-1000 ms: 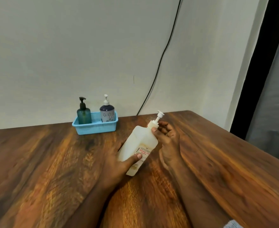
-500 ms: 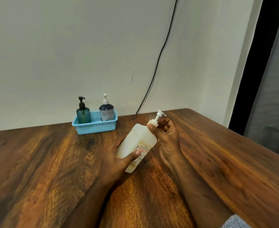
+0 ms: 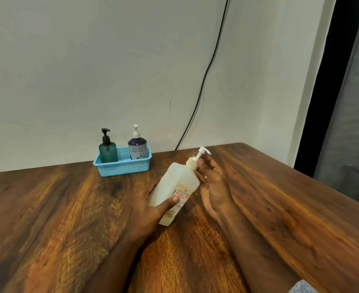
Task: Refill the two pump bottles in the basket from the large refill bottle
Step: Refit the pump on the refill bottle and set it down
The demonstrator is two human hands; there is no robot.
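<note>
Wood-grain tabletop (image 3: 53, 218) runs back to a pale wall, and over its middle the large refill bottle (image 3: 175, 188) is held tilted, its base low toward the person and its white pump head (image 3: 203, 152) pointing up and away to the right. A red-lettered label shows on the bottle's lower face. The left hand (image 3: 151, 208) grips the bottle's lower body, thumb pressed across the label and the other fingers wrapped round the far side — mostly hidden. The right hand (image 3: 213, 187) is just right of the bottle, its fingertips (image 3: 204, 163) closed on the neck below the pump head, palm turned toward the bottle.

Behind and left of the refill bottle, well apart from it, a light blue basket (image 3: 122, 167) stands on the table against the wall. Two pump bottles stand upright in it: a dark green bottle (image 3: 107, 152) with a black pump at its left end, a navy and grey flower-patterned bottle (image 3: 137, 148) with a white pump at its right.

Right of the basket, a black cable (image 3: 208, 68) runs up the wall. Further right of the bottle, past the table's edge, stands a dark vertical frame (image 3: 326, 81) — a grey sleeve cuff (image 3: 301, 287) shows at the bottom.
</note>
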